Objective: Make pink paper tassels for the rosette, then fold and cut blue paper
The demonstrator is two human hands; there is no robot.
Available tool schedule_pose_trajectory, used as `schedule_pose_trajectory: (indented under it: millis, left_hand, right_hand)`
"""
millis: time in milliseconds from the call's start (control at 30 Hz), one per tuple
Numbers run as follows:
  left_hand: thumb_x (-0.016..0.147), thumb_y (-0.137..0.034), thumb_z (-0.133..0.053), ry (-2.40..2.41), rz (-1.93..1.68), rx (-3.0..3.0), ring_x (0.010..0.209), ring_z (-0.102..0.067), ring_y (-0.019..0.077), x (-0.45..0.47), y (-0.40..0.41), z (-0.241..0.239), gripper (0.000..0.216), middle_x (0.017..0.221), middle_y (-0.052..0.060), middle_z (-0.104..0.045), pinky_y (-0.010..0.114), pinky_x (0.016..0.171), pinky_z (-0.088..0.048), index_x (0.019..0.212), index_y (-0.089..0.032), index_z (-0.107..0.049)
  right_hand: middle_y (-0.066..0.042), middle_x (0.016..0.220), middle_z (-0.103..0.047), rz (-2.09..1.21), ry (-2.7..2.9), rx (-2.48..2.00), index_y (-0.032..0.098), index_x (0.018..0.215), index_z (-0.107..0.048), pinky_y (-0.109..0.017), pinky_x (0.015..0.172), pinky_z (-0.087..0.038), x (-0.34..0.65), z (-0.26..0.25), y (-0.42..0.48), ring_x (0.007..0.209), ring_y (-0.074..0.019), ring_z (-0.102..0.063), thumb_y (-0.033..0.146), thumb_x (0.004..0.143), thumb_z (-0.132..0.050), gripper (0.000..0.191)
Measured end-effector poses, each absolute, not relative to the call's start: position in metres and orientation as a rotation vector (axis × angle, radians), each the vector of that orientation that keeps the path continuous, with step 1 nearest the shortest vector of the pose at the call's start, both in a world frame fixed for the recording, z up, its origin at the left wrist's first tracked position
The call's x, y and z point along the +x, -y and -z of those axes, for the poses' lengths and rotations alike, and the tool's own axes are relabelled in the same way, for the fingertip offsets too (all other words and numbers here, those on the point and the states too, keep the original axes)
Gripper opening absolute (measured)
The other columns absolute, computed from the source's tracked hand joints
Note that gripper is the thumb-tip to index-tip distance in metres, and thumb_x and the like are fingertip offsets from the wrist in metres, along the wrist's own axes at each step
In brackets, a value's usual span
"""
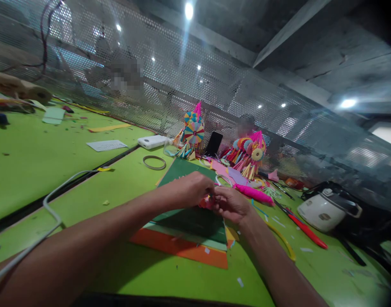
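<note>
Over a stack of coloured paper sheets, dark green (189,221) on top and orange (182,249) underneath, my two hands meet. My left hand (195,187) is closed, its fingers bent down onto a small pink-red paper piece (205,202). From the other side, my right hand (231,204) pinches the same piece between thumb and fingers. The fingers cover most of it, so its full shape is hidden. Just beyond my right hand lies a bright pink roll (254,194), with pink and lilac paper pieces (237,175) behind it.
Two tasselled paper ornaments (194,133) (257,154) stand by the mesh partition (170,89), with a black phone (214,144) between them. At right are red-handled scissors (307,230), a yellow ring (283,241) and a white pot-like appliance (321,211). A white cable (51,213) crosses the left side.
</note>
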State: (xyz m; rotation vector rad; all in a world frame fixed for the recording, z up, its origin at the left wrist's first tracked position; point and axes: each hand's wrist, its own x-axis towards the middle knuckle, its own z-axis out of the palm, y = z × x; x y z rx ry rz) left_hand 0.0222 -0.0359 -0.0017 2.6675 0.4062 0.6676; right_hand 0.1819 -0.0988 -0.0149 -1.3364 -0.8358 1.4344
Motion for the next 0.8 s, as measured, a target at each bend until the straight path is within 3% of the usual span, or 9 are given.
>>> schedule_pose_trajectory:
  millis: [133, 267, 400, 467, 567, 800]
  left_hand:
    - [0.073, -0.012, -0.053, -0.586, -0.629, 2.571, 0.058, -0.055, 0.0116, 0.022, 0.029, 0.002, 0.024, 0.068, 0.004, -0.069, 0.020, 0.055, -0.035, 0.083, -0.016, -0.073]
    - [0.065, -0.008, -0.054, -0.683, -0.545, 2.243, 0.058, -0.057, 0.0122, 0.020, 0.018, 0.003, 0.024, 0.064, 0.001, -0.068, 0.019, 0.054, -0.039, 0.080, -0.014, -0.072]
    - [0.061, -0.004, -0.055, -0.734, -0.478, 1.731, 0.053, -0.056, 0.0114, 0.017, 0.017, 0.002, 0.017, 0.053, -0.002, -0.062, 0.023, 0.058, -0.047, 0.068, -0.013, -0.067]
    - [0.060, -0.001, -0.054, -0.748, -0.434, 1.601, 0.050, -0.055, 0.0109, 0.016, 0.019, 0.000, 0.017, 0.049, -0.002, -0.060, 0.024, 0.059, -0.048, 0.062, -0.013, -0.066]
    - [0.058, 0.003, -0.051, -0.744, -0.408, 1.481, 0.050, -0.056, 0.0114, 0.016, 0.022, -0.003, 0.019, 0.048, -0.001, -0.060, 0.026, 0.061, -0.049, 0.057, -0.012, -0.064]
    - [0.058, 0.003, -0.053, -0.675, -0.379, 1.274, 0.052, -0.059, 0.0112, 0.016, 0.021, 0.000, 0.018, 0.051, 0.000, -0.063, 0.029, 0.069, -0.051, 0.054, -0.012, -0.062]
  right_hand:
    - [0.002, 0.051, -0.055, -1.233, 1.004, -1.404, 0.016, 0.065, -0.057, -0.019, 0.036, -0.025, 0.182, 0.019, 0.097, 0.040, -0.0073, -0.045, 0.026, 0.067, -0.063, 0.012]
    - [0.001, 0.056, -0.054, -0.662, 1.246, -1.386, 0.018, 0.064, -0.058, -0.024, 0.046, -0.035, 0.181, 0.019, 0.101, 0.049, -0.0113, -0.048, 0.034, 0.073, -0.064, 0.018]
    - [-0.004, 0.078, -0.059, -0.208, 1.739, -1.317, 0.021, 0.078, -0.062, -0.031, 0.066, -0.042, 0.174, 0.019, 0.109, 0.074, -0.0185, -0.053, 0.019, 0.077, -0.059, 0.003]
    - [-0.006, 0.088, -0.057, -0.041, 1.899, -1.287, 0.021, 0.086, -0.060, -0.034, 0.074, -0.041, 0.171, 0.022, 0.112, 0.086, -0.0212, -0.052, 0.011, 0.076, -0.055, 0.015]
    - [-0.007, 0.093, -0.053, 0.114, 1.973, -1.287, 0.020, 0.093, -0.055, -0.037, 0.078, -0.041, 0.168, 0.027, 0.111, 0.092, -0.0230, -0.048, 0.004, 0.073, -0.050, 0.025]
    - [-0.007, 0.092, -0.049, 0.208, 1.992, -1.256, 0.020, 0.092, -0.049, -0.038, 0.080, -0.042, 0.163, 0.034, 0.109, 0.092, -0.0229, -0.046, 0.001, 0.074, -0.045, 0.026]
